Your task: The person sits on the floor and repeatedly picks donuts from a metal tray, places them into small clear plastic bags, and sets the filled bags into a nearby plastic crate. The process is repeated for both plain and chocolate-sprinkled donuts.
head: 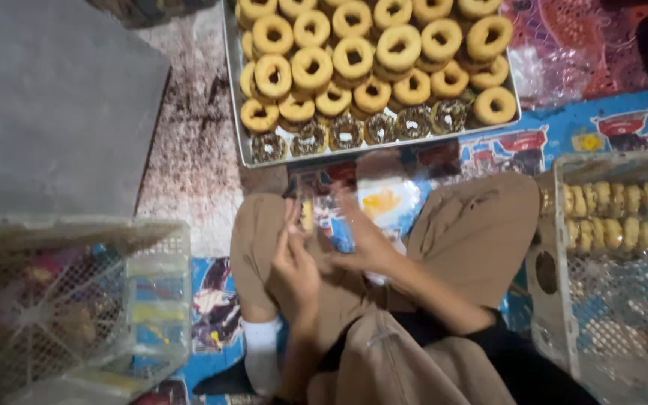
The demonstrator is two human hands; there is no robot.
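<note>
A metal tray [232,90] on the floor holds stacked golden ring doughnuts [354,56]. Over the person's lap, the left hand [292,270] pinches a clear plastic wrapper [316,214] around a blurred pale doughnut; the right hand [365,240] touches it, fingers spread.

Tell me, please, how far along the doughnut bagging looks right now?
Done: wrapped doughnuts stand in rows in the crate. In hand: the left hand and right hand work one doughnut into a clear bag. Left: the tray holds many loose doughnuts, some chocolate-topped.
</note>
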